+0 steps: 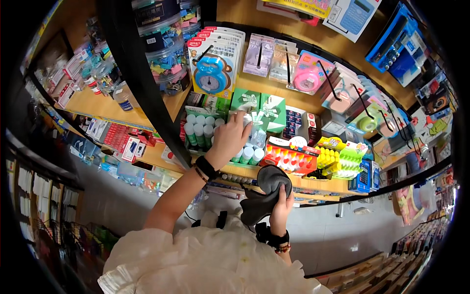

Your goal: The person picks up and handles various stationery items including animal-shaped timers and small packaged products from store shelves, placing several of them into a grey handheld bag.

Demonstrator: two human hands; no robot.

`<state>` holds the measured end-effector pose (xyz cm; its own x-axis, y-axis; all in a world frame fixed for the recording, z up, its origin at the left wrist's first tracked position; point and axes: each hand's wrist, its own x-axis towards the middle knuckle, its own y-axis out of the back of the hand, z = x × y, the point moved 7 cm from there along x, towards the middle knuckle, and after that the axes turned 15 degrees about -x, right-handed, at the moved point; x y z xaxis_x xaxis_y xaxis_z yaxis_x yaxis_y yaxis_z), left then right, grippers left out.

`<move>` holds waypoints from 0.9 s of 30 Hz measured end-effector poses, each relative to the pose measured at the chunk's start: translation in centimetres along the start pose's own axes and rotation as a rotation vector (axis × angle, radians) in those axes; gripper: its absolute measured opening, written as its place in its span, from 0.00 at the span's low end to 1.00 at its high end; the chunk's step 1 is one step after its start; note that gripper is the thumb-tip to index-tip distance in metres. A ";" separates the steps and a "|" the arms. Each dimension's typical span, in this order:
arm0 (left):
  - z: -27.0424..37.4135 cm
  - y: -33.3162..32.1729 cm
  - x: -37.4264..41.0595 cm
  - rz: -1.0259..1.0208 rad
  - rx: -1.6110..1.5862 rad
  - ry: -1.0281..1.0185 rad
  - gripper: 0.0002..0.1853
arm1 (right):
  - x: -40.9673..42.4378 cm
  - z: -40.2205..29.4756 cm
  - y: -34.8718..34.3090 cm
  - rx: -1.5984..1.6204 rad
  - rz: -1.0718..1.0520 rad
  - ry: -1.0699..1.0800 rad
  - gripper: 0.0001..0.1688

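Observation:
My left hand (231,136) reaches over the shelf to the boxes of white-capped green glue sticks (200,130). Its fingers are at small clear packages in front of the green display boxes (272,110); whether they grip one I cannot tell. Below the shelf's front edge, my right hand (282,205) holds a folded dark grey cloth (266,191). More white-capped tubes (248,154) stand just right of my left wrist. To their right is a red display box (288,156) with red and white items, beside yellow tubes (328,158).
A black shelf post (147,81) rises left of my left arm. Carded blue scales (213,73) and other blister packs hang on black hooks above. Clear tubs of binder clips (165,55) are stacked at the upper left. Blue boxed calculators (361,178) stand at the shelf's right end.

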<state>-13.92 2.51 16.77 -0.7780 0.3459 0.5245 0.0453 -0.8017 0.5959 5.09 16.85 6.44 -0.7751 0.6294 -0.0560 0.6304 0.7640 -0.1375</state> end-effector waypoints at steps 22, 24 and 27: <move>-0.1 -1.0 8.0 0.284 -1.981 0.330 0.14 | 3.9 -0.9 0.9 0.032 -0.103 -0.024 0.13; 0.7 -0.7 7.5 0.414 -2.285 0.489 0.12 | 4.1 -0.1 1.1 0.032 -0.112 -0.036 0.13; 2.0 0.2 7.5 0.439 -2.289 0.520 0.11 | 4.3 0.3 0.8 0.013 -0.169 -0.046 0.13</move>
<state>-18.48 5.95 21.99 -0.9637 0.2649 0.0344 -0.0179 0.0646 -0.9977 2.24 20.09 5.78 -0.8715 0.4846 -0.0757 0.4903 0.8565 -0.1615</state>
